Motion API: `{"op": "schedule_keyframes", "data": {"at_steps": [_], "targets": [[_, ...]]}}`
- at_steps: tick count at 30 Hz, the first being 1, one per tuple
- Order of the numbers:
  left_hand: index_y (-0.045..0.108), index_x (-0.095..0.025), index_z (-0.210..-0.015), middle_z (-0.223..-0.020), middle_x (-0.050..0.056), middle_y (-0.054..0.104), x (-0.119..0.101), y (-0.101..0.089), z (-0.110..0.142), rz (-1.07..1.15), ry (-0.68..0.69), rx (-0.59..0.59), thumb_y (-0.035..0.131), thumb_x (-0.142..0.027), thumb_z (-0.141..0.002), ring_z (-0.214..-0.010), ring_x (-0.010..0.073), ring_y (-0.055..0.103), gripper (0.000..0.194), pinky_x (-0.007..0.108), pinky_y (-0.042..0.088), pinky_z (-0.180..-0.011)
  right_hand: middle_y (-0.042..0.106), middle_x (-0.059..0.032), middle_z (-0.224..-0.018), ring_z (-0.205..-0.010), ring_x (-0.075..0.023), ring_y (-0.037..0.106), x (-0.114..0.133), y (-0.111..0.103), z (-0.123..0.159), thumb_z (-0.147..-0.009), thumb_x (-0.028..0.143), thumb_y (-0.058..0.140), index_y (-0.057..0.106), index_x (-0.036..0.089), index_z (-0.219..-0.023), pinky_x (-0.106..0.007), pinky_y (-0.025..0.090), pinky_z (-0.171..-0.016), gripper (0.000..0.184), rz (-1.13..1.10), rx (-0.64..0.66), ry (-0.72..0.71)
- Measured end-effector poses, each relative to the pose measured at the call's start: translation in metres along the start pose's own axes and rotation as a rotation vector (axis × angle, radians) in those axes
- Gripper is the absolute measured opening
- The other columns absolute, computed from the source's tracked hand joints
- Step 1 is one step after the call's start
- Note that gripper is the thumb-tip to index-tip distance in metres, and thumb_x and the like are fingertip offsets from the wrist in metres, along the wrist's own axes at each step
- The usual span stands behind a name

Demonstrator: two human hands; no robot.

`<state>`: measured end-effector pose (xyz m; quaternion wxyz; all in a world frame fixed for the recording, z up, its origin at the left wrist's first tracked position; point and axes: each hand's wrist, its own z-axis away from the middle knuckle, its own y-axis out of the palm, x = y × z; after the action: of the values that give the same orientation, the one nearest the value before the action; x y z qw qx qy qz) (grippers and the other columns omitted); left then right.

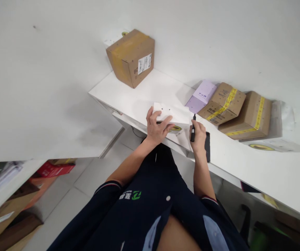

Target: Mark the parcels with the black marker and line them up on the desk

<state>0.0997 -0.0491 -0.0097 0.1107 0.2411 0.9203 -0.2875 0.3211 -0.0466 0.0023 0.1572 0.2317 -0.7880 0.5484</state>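
A white box (pixel 177 113) lies on the white table (pixel 136 104), with a few small dark marks on its top and a yellow-and-black oval on its near side. My left hand (pixel 157 128) grips it at its left end, fingers spread over the top and thumb along the near side. Just right of the box, a black marker (pixel 193 129) points away from me, tip up. My right hand (pixel 199 136) is closed around it. Beside that hand a dark phone (pixel 207 148) lies at the table's front edge, partly covered.
A taped cardboard box (pixel 131 57) with a label stands at the back left. Rightward along the wall sit a purple box (pixel 202 93), two brown taped boxes (pixel 223 103) (pixel 251 116) and a white box (pixel 293 137). Shelves with boxes (pixel 11 202) are at lower left.
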Motion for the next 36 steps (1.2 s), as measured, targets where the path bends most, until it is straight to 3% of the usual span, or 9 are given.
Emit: {"op": "schedule_keyframes", "data": {"at_steps": [5,10,14,17,23,26,30,33,36], "targets": [[0.072,-0.029,-0.113,-0.12,0.011,0.051,-0.002,0.001,-0.004,0.091,0.029,-0.033,0.066,-0.057,-0.09,-0.137,0.0329,0.041,0.037,0.058,0.036,-0.121,0.062,-0.0176,-0.143,-0.132,-0.0358,0.046,-0.009,0.014,0.001,-0.096,0.012,0.041,0.06,0.021,-0.142,-0.05,0.047,-0.099,0.051,0.479,0.321,0.03],[0.072,-0.029,-0.116,-0.123,0.011,0.053,-0.002,-0.004,-0.002,0.083,0.016,-0.005,0.066,-0.053,-0.091,-0.136,0.0317,0.046,0.035,0.057,0.035,-0.12,0.058,-0.0172,-0.148,-0.133,-0.0377,0.041,-0.003,0.011,0.011,-0.098,0.015,0.035,0.054,0.023,-0.15,-0.054,0.044,-0.1,0.056,0.449,0.299,0.089],[0.07,-0.027,-0.113,-0.13,0.013,0.053,0.001,-0.016,0.011,0.123,0.01,-0.043,0.066,-0.045,-0.091,-0.141,0.0336,0.043,0.029,0.059,0.031,-0.12,0.046,-0.0235,-0.154,-0.134,-0.0431,0.041,-0.007,-0.012,0.037,-0.094,0.035,0.051,0.043,0.021,-0.156,-0.064,0.043,-0.101,0.064,0.449,0.18,0.343],[0.067,-0.026,-0.104,-0.123,0.012,0.058,-0.002,-0.03,0.028,0.186,0.026,-0.043,0.065,-0.038,-0.09,-0.131,0.03,0.051,0.019,0.057,0.036,-0.116,0.046,-0.0274,-0.151,-0.131,-0.0461,0.046,-0.014,-0.031,0.059,-0.088,0.05,0.061,0.032,0.018,-0.161,-0.066,0.044,-0.1,0.085,0.433,0.217,0.533],[0.063,-0.025,-0.109,-0.104,0.007,0.068,-0.042,-0.042,0.049,0.429,0.132,0.0,0.065,-0.018,-0.085,-0.11,0.0238,0.064,0.025,0.044,0.055,-0.095,0.056,-0.0283,-0.137,-0.126,-0.0459,0.052,-0.025,-0.044,0.063,-0.081,0.048,0.067,0.029,0.013,-0.161,-0.061,0.045,-0.101,0.095,0.339,0.274,0.604],[0.065,-0.023,-0.111,-0.096,0.007,0.072,-0.064,-0.04,0.054,0.611,0.101,0.174,0.062,-0.017,-0.088,-0.096,0.0209,0.069,0.025,0.039,0.058,-0.088,0.06,-0.0248,-0.13,-0.123,-0.0414,0.056,-0.033,-0.048,0.059,-0.071,0.046,0.072,0.03,0.009,-0.16,-0.058,0.044,-0.106,0.105,0.126,0.152,0.699],[0.067,-0.019,-0.118,-0.1,0.011,0.075,-0.082,-0.041,0.057,0.829,-0.188,0.467,0.056,-0.03,-0.096,-0.094,0.0215,0.071,0.026,0.038,0.059,-0.088,0.063,-0.0105,-0.119,-0.102,-0.026,0.065,-0.027,-0.059,0.065,-0.065,0.053,0.073,0.033,0.017,-0.158,-0.045,0.056,-0.091,0.107,-0.48,-0.026,0.785],[0.058,-0.019,-0.138,-0.119,0.015,0.072,-0.092,-0.046,0.055,1.02,-0.439,0.612,0.054,-0.044,-0.1,-0.103,0.0221,0.071,0.046,0.038,0.06,-0.091,0.061,-0.0056,-0.12,-0.093,-0.0191,0.066,0.004,-0.062,0.074,-0.068,0.05,0.076,0.037,0.028,-0.154,-0.036,0.059,-0.077,0.098,-0.755,-0.113,0.687],[0.048,-0.021,-0.15,-0.141,0.018,0.062,-0.103,-0.05,0.05,1.192,-0.538,0.589,0.047,-0.056,-0.101,-0.123,0.026,0.066,0.061,0.042,0.057,-0.102,0.06,-0.0047,-0.127,-0.097,-0.0164,0.067,0.046,-0.054,0.081,-0.071,0.04,0.078,0.04,0.034,-0.152,-0.033,0.059,-0.081,0.09,-0.842,-0.098,0.524]]}}
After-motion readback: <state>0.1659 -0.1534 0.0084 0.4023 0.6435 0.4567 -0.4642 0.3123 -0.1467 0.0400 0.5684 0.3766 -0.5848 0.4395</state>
